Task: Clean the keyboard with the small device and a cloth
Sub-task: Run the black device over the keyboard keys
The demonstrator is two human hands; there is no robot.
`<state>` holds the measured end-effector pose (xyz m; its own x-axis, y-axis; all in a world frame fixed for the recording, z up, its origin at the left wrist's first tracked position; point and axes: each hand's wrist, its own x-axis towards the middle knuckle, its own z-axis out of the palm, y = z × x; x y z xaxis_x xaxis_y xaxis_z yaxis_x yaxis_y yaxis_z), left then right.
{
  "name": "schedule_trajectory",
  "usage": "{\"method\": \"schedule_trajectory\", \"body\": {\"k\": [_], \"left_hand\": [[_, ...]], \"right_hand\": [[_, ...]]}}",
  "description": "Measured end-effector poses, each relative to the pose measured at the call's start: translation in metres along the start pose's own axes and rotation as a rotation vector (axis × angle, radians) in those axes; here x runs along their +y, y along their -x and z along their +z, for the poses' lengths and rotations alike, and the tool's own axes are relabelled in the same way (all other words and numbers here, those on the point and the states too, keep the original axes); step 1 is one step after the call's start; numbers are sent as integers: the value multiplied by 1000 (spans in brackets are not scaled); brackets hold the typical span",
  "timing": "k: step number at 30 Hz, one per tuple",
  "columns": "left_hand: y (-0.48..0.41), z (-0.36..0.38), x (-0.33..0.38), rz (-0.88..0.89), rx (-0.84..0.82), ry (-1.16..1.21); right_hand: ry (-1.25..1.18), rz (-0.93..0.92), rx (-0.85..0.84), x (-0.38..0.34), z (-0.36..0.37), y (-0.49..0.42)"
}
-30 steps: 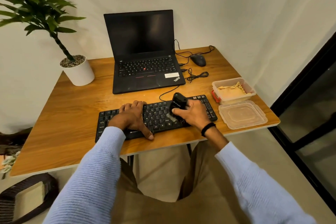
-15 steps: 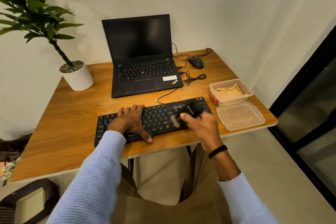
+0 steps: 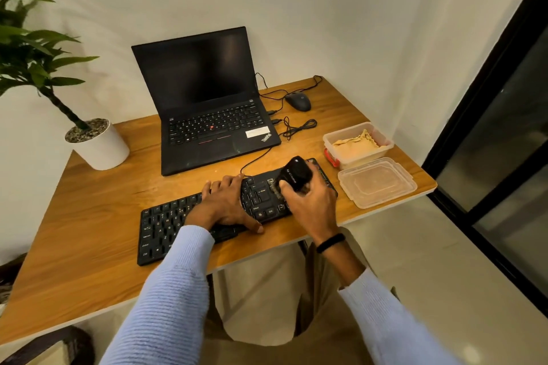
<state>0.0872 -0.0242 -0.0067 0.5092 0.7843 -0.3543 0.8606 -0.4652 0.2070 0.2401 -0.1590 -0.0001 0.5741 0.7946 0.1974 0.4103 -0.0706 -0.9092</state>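
Note:
A black keyboard [image 3: 166,228] lies near the front edge of the wooden desk [image 3: 89,210]. My left hand [image 3: 225,204] rests flat on its middle keys, thumb at the front edge. My right hand [image 3: 311,201] grips a small black device [image 3: 296,173] with a brush tip, tilted over the keyboard's right end. A yellow cloth [image 3: 354,145] lies folded in a clear tub [image 3: 385,142] at the right of the desk.
An open black laptop [image 3: 207,115] stands behind the keyboard. A black mouse [image 3: 298,101] and cables lie at the back right. A clear lid [image 3: 376,182] sits beside the tub. At the left stands a white plant pot [image 3: 98,148]. A dark glass door [image 3: 504,127] is on the right.
My right hand has swung the device back over the keyboard's right end, with the brush tip down at the keys. My view has shifted, and the left hand stays on the keys.

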Motion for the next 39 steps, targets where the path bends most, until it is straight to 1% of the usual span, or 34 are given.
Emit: {"method": "schedule_trajectory", "body": {"k": [2, 3, 4, 5, 7, 8, 10, 11, 13, 16, 17, 18, 19, 21, 23, 25, 26, 29, 30, 32, 33, 35, 36, 38, 39], "left_hand": [[0, 2, -2, -6, 1, -4], [-1, 2, -3, -7, 4, 0], [-1, 2, -3, -9, 6, 7], [-1, 1, -3, -13, 1, 15], [0, 0, 0, -17, -6, 15], [0, 0, 1, -20, -8, 16], [2, -1, 2, -24, -11, 14], [2, -2, 2, -24, -11, 11], [3, -3, 2, -25, -17, 14], [4, -6, 4, -33, -45, 15], [4, -7, 6, -40, -55, 9], [4, -9, 7, -48, -64, -1], [5, -11, 8, -55, -74, -10], [5, -14, 13, -62, -96, -24], [6, -18, 18, -69, -114, -37], [7, -22, 22, -76, -129, -54], [8, -23, 24, -79, -135, -59], [10, -26, 27, -84, -141, -63], [10, -26, 28, -85, -143, -62], [10, -25, 27, -93, -142, -63], [10, -25, 25, -101, -138, -57], [10, -24, 24, -112, -135, -47], [9, -24, 24, -111, -137, -46], [8, -24, 25, -108, -143, -48], [8, -24, 25, -111, -144, -44]], "right_hand": [[256, -42, -148, 0, 5, 1], [329, -29, -222, -2, 2, -1], [342, -17, -261, -5, -2, -5], [310, -24, -259, -7, -6, -9], [272, -73, -178, -8, -8, -10], [316, -74, -202, -10, -7, -9], [381, -29, -331, -11, -7, -5], [371, -17, -360, -12, -11, -4], [257, -10, -300, -16, -27, -4], [55, 50, -5, -8, -53, -6], [0, 98, 76, -1, -56, -6], [-39, 138, 119, 6, -56, -5], [-59, 170, 122, 11, -54, -3], [-62, 190, 76, 21, -47, 1], [-36, 151, 59, 27, -36, 5], [76, 85, 106, 30, -22, 9], [126, 54, 94, 29, -14, 12], [222, 6, -132, 22, 2, 8], [229, 12, -134, 22, 3, 3], [233, 47, -34, 19, -5, -8], [226, 52, -50, 20, -9, -14], [207, 65, -240, 16, -15, -20], [201, 80, -278, 15, -17, -21], [200, 106, -164, 17, -21, -27], [210, 106, -141, 16, -23, -31]]}}
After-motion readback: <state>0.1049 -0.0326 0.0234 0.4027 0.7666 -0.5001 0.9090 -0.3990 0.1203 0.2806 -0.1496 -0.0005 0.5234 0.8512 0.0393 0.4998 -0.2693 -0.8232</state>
